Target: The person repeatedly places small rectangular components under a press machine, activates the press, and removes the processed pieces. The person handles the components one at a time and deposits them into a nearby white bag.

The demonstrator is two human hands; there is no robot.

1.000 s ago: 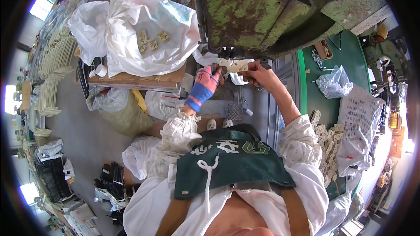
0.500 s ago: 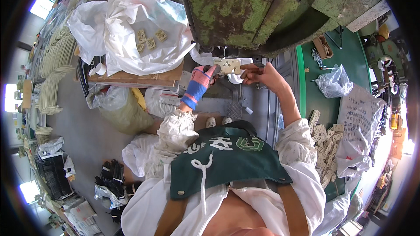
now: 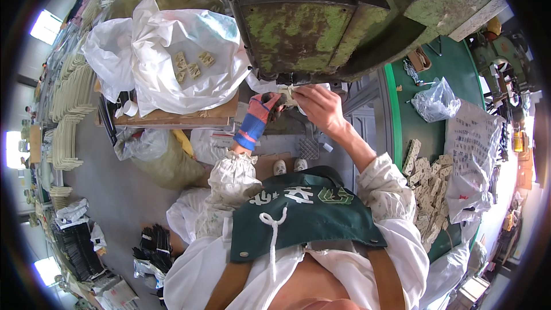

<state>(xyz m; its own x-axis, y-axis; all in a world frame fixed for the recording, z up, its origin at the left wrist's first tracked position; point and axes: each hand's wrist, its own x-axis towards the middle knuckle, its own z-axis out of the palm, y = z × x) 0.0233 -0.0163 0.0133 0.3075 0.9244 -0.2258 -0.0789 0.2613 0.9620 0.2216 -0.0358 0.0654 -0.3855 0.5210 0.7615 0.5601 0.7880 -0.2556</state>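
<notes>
Machine body (image 3: 295,34) overhead: metal under green paint, rough, worn through to dark patches. Left hand (image 3: 261,116) in knit cloth glove, matt, fingertips darkened. Cream plate (image 3: 289,99) at the fingers: matt; mostly hidden, material unclear. White bag (image 3: 158,83): thin plastic film, crumpled, soft sheen; cream pieces (image 3: 193,70) inside look matt. Olive sack (image 3: 166,161): woven, dull. Pedal (image 3: 309,148): metal-looking, chequered tread. Tabletop (image 3: 404,126): green, smooth, faint gloss. Clear bag (image 3: 436,103) on it: glossy plastic, wrinkled. Apron (image 3: 307,224): smooth dark-green material, slight sheen; tie cord (image 3: 274,241) white, matt. Sleeve covers (image 3: 387,186): thin cloth, heavily creased.
</notes>
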